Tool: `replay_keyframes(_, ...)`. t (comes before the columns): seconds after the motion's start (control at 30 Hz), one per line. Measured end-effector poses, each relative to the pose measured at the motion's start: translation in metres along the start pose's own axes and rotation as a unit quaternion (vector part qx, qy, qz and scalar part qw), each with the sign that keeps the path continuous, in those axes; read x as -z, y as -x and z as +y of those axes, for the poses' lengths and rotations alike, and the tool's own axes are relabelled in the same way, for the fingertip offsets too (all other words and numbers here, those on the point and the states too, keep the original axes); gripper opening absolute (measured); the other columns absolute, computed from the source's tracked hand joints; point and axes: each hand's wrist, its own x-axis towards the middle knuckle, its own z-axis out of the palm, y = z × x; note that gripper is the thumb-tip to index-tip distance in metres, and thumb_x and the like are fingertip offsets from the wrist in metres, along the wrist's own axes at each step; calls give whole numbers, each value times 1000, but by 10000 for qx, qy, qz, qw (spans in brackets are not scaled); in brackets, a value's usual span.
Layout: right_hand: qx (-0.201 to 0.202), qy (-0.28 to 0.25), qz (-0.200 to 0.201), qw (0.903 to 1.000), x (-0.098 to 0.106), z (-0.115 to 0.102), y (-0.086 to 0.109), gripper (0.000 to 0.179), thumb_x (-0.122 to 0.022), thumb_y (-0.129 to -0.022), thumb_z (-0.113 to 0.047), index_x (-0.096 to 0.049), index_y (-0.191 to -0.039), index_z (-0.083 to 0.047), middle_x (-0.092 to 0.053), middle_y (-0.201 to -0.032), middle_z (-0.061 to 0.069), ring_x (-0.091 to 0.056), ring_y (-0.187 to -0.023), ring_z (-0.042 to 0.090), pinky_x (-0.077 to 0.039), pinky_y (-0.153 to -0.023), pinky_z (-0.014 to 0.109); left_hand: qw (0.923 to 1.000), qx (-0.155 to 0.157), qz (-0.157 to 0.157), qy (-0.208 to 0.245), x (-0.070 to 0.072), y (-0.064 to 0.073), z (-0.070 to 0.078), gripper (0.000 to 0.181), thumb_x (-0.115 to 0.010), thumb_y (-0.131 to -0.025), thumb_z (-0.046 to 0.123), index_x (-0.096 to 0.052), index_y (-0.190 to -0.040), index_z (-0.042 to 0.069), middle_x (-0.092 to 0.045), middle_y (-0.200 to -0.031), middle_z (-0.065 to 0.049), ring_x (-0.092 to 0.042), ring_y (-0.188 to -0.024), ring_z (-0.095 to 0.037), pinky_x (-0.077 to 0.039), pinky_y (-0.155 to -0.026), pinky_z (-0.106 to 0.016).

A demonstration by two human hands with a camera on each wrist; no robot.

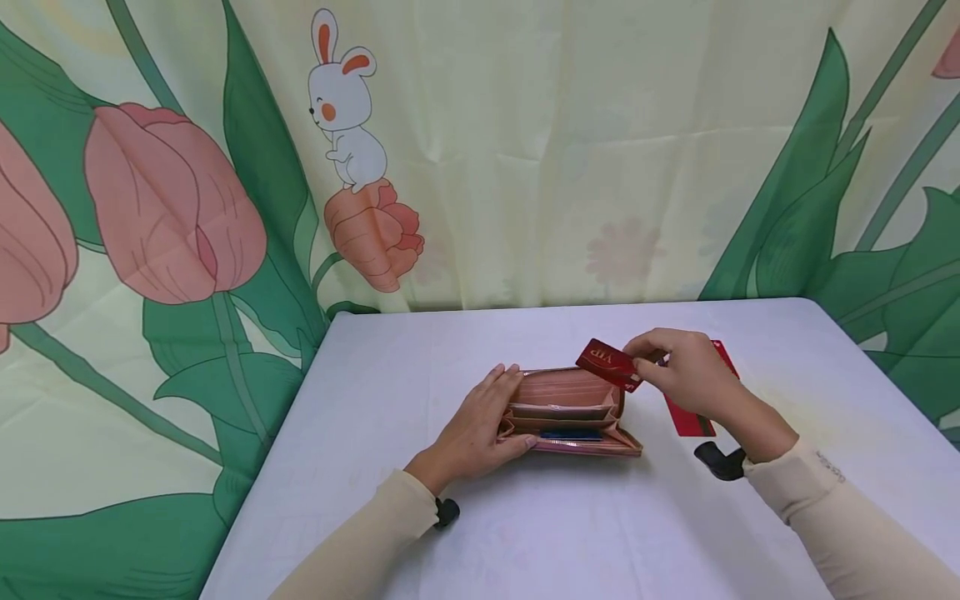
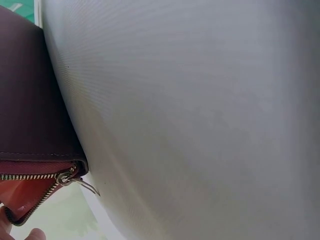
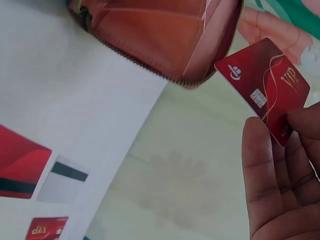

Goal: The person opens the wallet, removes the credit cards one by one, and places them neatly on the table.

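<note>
An unzipped pink wallet (image 1: 551, 385) stands on the table with its compartments facing up. My left hand (image 1: 476, 425) grips its left end, fingers over the far side and thumb on the near edge. Between thumb and fingers, my right hand (image 1: 693, 371) pinches a dark red VIP bank card (image 1: 607, 363). That card is tilted over the wallet's far right corner; its chip and gold lettering show in the right wrist view. A blue item (image 1: 572, 435) sits in the wallet's near compartment. The left wrist view shows the wallet's dark outer side (image 2: 30, 95) and zipper pull (image 2: 65, 177).
On the white table (image 1: 390, 375), a red card with a dark stripe (image 3: 20, 160) lies right of the wallet. Close by are a pale striped card (image 3: 65, 182) and another red VIP card (image 3: 47, 230). A printed curtain (image 1: 510, 167) hangs behind the table.
</note>
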Motion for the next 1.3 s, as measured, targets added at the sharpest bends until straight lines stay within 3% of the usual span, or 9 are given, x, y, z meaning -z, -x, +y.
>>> replay_keyframes(0.23,-912,-228,342,9950,12,22,13,19,-64,-99,-4,-73,-115,3,-75,-103,22,-72,-86,30,-64,-64,37,9999,-57,45,77,0,0,0,91,-65,-97,54,-24,-165,10,-26,-172,-8,-16,-161,-27,-21,-128,-49)
replay_keyframes(0.43,-1742,-316,602,9824,19,53,29,28,-60,-103,-11,-67,-123,8,-71,-112,30,-74,-86,31,-62,-64,27,9999,-90,48,42,0,0,0,91,-65,-97,54,-25,-165,10,-25,-172,-8,-17,-160,-29,-22,-127,-50)
replay_keyframes(0.7,-2922,-612,681,9520,27,96,54,41,-57,-107,-19,-58,-134,11,-59,-127,36,-69,-98,38,-62,-67,26,10000,-57,3,66,0,0,-1,91,-64,-97,55,-24,-165,8,-26,-172,-11,-18,-160,-31,-22,-128,-49)
replay_keyframes(0.93,-3799,-772,606,9198,32,117,68,46,-55,-107,-20,-53,-139,14,-50,-135,38,-61,-105,41,-62,-65,28,9999,43,-79,144,1,0,0,92,-64,-97,55,-23,-166,11,-24,-173,-9,-13,-161,-25,-18,-129,-47)
replay_keyframes(1.1,-4189,-852,431,9030,33,128,74,47,-56,-107,-20,-51,-139,14,-45,-138,39,-52,-113,46,-61,-64,28,9999,-1,-61,133,1,0,1,91,-65,-97,54,-23,-166,10,-25,-172,-11,-16,-160,-31,-19,-128,-49)
replay_keyframes(1.3,-4436,-952,336,8905,29,139,79,47,-56,-106,-18,-50,-139,15,-43,-138,40,-52,-113,46,-61,-63,29,9998,-17,-62,178,1,0,0,91,-65,-97,53,-24,-166,10,-26,-172,-12,-15,-161,-28,-19,-129,-49)
